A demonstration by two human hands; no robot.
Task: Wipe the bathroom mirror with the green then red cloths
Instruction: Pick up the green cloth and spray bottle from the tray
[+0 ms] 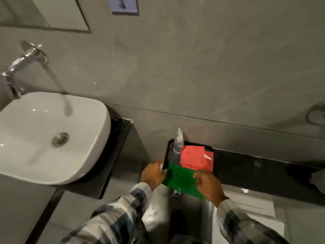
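My left hand [153,173] and right hand [208,184] both pinch the green cloth [181,179] over the black tray [169,152], beside the red cloth [194,159]. Grey tiled wall [193,67] ahead, white basin [44,134] on a dark counter [117,147], mirror [52,13] top left.

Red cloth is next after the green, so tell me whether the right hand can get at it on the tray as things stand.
Probably yes, once freed. The right hand grips the green cloth with the left hand. The red cloth lies uncovered on the tray just beyond; only the bottle stands beside it.
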